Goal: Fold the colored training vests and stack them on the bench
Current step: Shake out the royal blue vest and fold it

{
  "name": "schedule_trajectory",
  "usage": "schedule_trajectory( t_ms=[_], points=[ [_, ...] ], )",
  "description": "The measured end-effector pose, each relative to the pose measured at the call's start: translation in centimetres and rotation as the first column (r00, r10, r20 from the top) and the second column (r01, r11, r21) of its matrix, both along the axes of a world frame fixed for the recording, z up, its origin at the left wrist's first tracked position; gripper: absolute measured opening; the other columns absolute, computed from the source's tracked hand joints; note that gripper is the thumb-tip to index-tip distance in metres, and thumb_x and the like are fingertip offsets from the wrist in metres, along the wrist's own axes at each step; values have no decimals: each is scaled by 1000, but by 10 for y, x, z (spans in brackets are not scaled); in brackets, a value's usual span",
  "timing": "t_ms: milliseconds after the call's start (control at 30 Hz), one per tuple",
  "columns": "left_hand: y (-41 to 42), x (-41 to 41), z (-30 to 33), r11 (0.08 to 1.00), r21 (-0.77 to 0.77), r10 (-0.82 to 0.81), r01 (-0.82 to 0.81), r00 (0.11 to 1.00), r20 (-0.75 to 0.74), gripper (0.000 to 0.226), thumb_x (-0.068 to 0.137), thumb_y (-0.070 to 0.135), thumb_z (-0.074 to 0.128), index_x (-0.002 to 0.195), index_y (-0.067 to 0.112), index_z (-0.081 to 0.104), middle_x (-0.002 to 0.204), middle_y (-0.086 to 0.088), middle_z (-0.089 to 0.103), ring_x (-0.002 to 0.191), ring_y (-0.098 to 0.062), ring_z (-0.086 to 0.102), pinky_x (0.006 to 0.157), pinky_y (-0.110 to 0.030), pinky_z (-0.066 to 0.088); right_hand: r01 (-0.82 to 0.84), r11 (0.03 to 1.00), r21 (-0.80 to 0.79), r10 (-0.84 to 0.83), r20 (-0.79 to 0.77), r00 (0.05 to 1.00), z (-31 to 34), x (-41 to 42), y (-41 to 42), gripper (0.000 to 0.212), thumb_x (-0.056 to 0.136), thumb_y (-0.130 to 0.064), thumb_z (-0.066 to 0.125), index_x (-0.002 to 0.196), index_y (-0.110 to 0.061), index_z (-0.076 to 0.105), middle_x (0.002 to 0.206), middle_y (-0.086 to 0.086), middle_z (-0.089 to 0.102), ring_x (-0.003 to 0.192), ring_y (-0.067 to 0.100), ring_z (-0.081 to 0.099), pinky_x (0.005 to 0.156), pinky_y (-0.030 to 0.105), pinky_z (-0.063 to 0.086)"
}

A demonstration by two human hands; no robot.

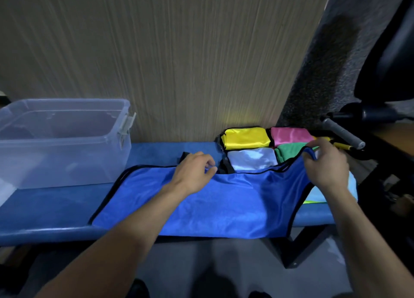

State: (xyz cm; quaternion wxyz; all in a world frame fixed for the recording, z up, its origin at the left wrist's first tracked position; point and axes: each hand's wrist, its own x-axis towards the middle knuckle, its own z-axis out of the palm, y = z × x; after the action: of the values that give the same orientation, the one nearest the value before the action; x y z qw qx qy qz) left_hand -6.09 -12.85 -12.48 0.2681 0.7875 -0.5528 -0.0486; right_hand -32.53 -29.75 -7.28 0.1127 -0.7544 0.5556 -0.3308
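- Blue vest [201, 203]: spread flat on blue bench [44, 215], lower centre of frame; near hem overhangs front edge, so may slide off.
- Left hand [193, 171]: fingers curled, pinching top edge at centre.
- Right hand [326, 164]: pinches shoulder strap, centre right; a pull could snag the folded green vest [289, 151] w/ yellow [246, 137], pink [290, 135], white [253, 157] beside it.

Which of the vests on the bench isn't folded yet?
The blue vest: it lies spread flat along the bench under both hands, while the yellow, pink, white and green ones sit folded behind it.
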Motion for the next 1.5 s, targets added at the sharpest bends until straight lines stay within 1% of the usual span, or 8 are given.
schedule_trajectory(
  t_ms=[300,500,733,900,1033,1133,1333,1500],
  points=[
    [-68,-14,-10,959,205,195,-196,980,24,17,91,30,62,106,25,70,112,-1,70,111,-29,63,82,-34,49,-19,998,-62,23,63,998,-10,-4,1,22,96,-25,64,117,-19,61,71,-1,56,67,26,53,56,33,33],
    [-89,-7,2,969,-137,168,-207,954,-249,18,92,18,56,97,29,70,65,8,67,78,-25,67,69,-34,54,-12,1000,17,11,59,998,-14,-13,-8,27,98,-20,62,124,-15,62,85,3,56,78,26,52,66,34,35],
    [-95,-9,-24,984,138,132,-115,983,-124,48,94,8,47,140,20,49,131,-8,56,122,-32,51,98,-45,48,-13,995,95,3,108,994,-16,-19,-12,28,100,-20,59,126,-13,62,98,10,67,73,18,46,68,31,33],
    [-54,-40,-17,953,-175,-220,248,961,165,32,95,15,55,125,23,59,121,4,51,110,-20,47,93,-43,47,-31,996,89,11,215,977,-1,-21,-4,28,99,-24,61,124,-11,65,91,4,62,82,19,53,70,31,36],
    [-29,-60,-33,805,385,-529,451,840,121,59,100,51,50,155,41,29,164,6,20,149,-19,14,121,-44,22,-30,999,37,20,250,968,20,-18,2,26,95,-24,64,118,-14,69,99,9,70,103,31,62,79,38,48],
    [-21,-63,-30,808,308,-542,503,839,52,64,100,54,50,157,43,23,168,11,10,153,-14,7,124,-41,17,-43,999,-12,45,240,970,40,-14,9,24,94,-21,65,116,-14,70,102,9,70,102,31,63,79,36,47],
    [-4,-49,6,907,-22,-408,420,868,-281,29,100,14,55,122,26,69,112,15,65,102,4,61,84,-11,44,-164,986,-3,161,217,963,59,26,33,18,89,-22,70,106,-16,71,93,2,69,97,28,66,81,36,50],
    [22,-20,34,967,-215,-245,133,713,-657,39,97,-8,40,94,17,69,89,-5,73,70,-14,67,62,-27,52,-389,919,64,368,217,904,60,111,72,17,85,-18,72,102,-17,72,88,0,71,88,19,66,74,25,43]
  ],
)
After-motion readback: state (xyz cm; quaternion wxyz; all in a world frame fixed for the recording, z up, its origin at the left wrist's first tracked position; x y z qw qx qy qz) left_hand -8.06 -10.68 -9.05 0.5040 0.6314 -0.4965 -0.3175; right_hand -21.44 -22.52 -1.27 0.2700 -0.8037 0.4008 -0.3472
